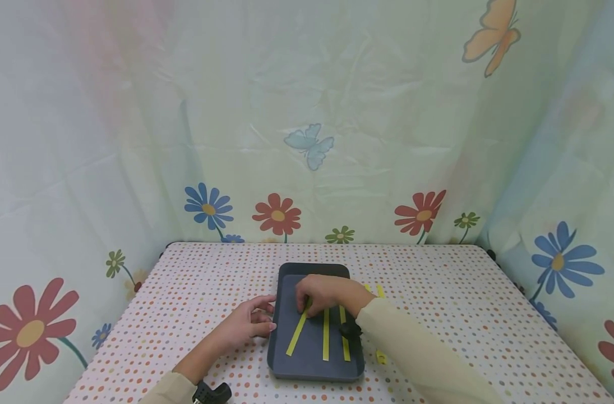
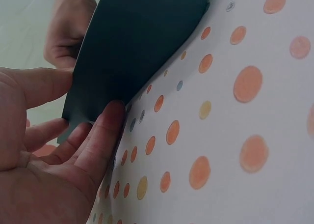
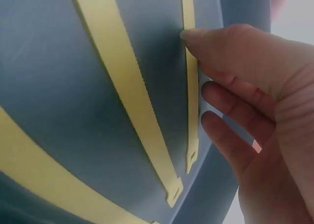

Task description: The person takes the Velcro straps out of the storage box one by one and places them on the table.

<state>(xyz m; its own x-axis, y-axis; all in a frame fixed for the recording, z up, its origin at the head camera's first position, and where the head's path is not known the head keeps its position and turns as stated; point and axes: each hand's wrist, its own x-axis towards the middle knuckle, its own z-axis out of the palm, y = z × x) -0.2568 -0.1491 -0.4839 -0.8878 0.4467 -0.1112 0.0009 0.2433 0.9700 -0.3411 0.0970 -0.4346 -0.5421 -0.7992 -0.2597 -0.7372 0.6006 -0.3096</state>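
A dark grey tray (image 1: 317,370) lies on the table with three narrow yellow straps on its floor. My right hand (image 1: 319,292) pinches the leftmost yellow strap (image 1: 295,339) near its far end; this strap lies at a slant. In the right wrist view, the thumb of my right hand (image 3: 265,86) is at one edge of that strap (image 3: 192,96), with fingers on the other side. Beside it lie the middle strap (image 1: 326,336) and the right strap (image 1: 345,348); the straps have slotted ends. My left hand (image 1: 246,324) touches the tray's left wall (image 2: 117,52) with extended fingers.
More yellow strap pieces (image 1: 381,356) lie on the table right of the tray, partly hidden by my right forearm. A dotted cloth (image 1: 211,275) covers the table. A floral curtain (image 1: 236,140) hangs behind and at both sides.
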